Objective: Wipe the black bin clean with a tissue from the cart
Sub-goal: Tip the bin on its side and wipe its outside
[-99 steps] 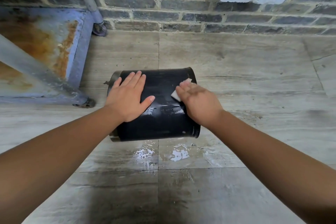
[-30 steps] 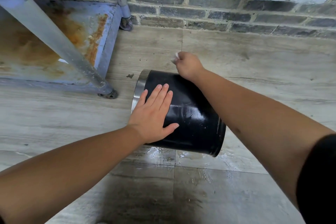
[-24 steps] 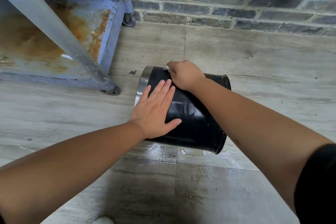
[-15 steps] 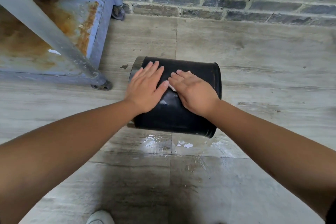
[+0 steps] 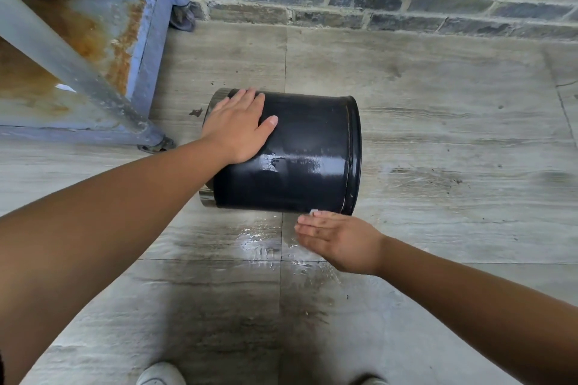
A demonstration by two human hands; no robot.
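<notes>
The black bin (image 5: pixel 306 153) lies on its side on the floor, silver rim to the left, its glossy wall wet in the middle. My left hand (image 5: pixel 237 128) rests flat on the bin's upper left part, fingers spread, steadying it. My right hand (image 5: pixel 337 237) is at the bin's near lower edge, fingers together and pointing left. A small white corner of the tissue (image 5: pixel 313 212) sticks out above that hand's fingers, against the bin; the rest of the tissue is hidden under the hand.
A rusty blue metal cart (image 5: pixel 93 40) with a grey post and caster wheels (image 5: pixel 156 144) stands at the left. A dark brick wall (image 5: pixel 344 0) runs along the back. Water pools on the floor tiles (image 5: pixel 262 241) just in front of the bin. My white shoes (image 5: pixel 162 375) show at the bottom.
My right hand has slid with the tissue from the top of the bin down its near side to the lower edge. My left hand stays flat on the bin.
</notes>
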